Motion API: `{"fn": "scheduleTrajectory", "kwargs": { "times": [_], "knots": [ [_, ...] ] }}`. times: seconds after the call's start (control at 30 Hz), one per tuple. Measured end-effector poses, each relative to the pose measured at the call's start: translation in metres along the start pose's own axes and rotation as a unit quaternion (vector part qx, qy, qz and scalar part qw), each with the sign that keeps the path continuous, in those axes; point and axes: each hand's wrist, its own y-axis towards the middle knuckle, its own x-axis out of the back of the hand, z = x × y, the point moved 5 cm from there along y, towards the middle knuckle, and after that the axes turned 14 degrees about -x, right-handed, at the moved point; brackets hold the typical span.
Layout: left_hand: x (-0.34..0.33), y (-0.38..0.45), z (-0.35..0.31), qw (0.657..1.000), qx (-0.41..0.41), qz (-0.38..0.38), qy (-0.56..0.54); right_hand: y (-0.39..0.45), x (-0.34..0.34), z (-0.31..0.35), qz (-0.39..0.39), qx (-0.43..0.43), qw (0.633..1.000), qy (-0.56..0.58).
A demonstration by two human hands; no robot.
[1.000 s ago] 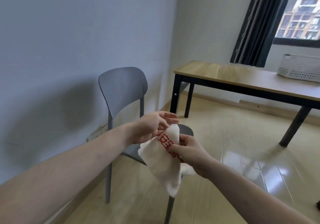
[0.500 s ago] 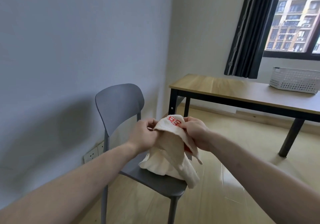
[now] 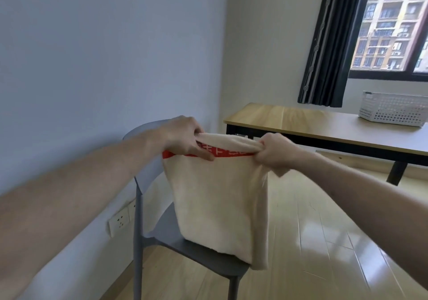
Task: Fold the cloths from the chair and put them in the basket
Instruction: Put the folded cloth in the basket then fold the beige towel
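Note:
A cream cloth (image 3: 220,207) with a red printed band along its top edge hangs doubled in front of me, above the grey chair (image 3: 203,258). My left hand (image 3: 185,140) pinches the cloth's upper left edge. My right hand (image 3: 275,151) grips the upper right corner, fingers curled round it. The top edge is stretched between both hands and the lower end hangs over the chair seat. The white perforated basket (image 3: 393,109) stands on the wooden table (image 3: 301,119) at the far right.
A grey wall runs along the left, with a socket plate (image 3: 120,221) low beside the chair. Dark curtains (image 3: 328,45) and a window are behind the table. The floor (image 3: 312,241) is glossy light wood between chair and table.
The bunched cloth has been lifted off the chair and spread out. My hands moved apart and upward, and the cloth now hangs flat between them.

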Motion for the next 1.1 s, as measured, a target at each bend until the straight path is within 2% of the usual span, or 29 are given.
{"fn": "scheduleTrajectory", "kwargs": {
  "times": [0.07, 0.17, 0.27, 0.37, 0.47, 0.57, 0.67, 0.83, 0.97, 1.1],
  "knots": [
    [0.006, 0.007, 0.011, 0.998, 0.028, 0.05, 0.013, 0.013, 0.013, -0.005, 0.022, -0.048, 0.999, 0.006],
    [0.019, 0.023, 0.025, 0.998, 0.06, 0.029, -0.013, 0.038, 0.036, -0.006, -0.006, -0.067, 0.998, -0.016],
    [0.048, 0.041, 0.028, 0.996, 0.076, -0.032, -0.032, 0.055, 0.065, 0.001, -0.057, -0.068, 0.996, 0.002],
    [0.092, 0.053, 0.016, 0.991, 0.05, -0.123, -0.033, 0.059, 0.107, 0.012, -0.114, -0.057, 0.988, 0.089],
    [0.129, 0.055, 0.003, 0.972, 0.028, -0.217, -0.085, 0.052, 0.151, 0.019, -0.203, -0.036, 0.965, 0.161],
    [0.154, 0.052, -0.008, 0.955, 0.002, -0.266, -0.133, 0.038, 0.179, 0.021, -0.266, -0.021, 0.938, 0.223],
    [0.172, 0.042, -0.017, 0.946, -0.008, -0.269, -0.179, 0.022, 0.194, 0.022, -0.264, -0.012, 0.928, 0.261],
    [0.185, 0.019, -0.036, 0.95, -0.007, -0.152, -0.271, 0.012, 0.211, 0.018, -0.222, -0.022, 0.903, 0.366],
    [0.195, 0.011, -0.039, 0.936, -0.003, -0.178, -0.304, 0.002, 0.214, 0.023, -0.212, -0.005, 0.887, 0.41],
    [0.185, 0.02, -0.021, 0.949, 0.036, -0.225, -0.22, 0.01, 0.198, 0.023, -0.204, -0.022, 0.907, 0.368]
  ]
}}
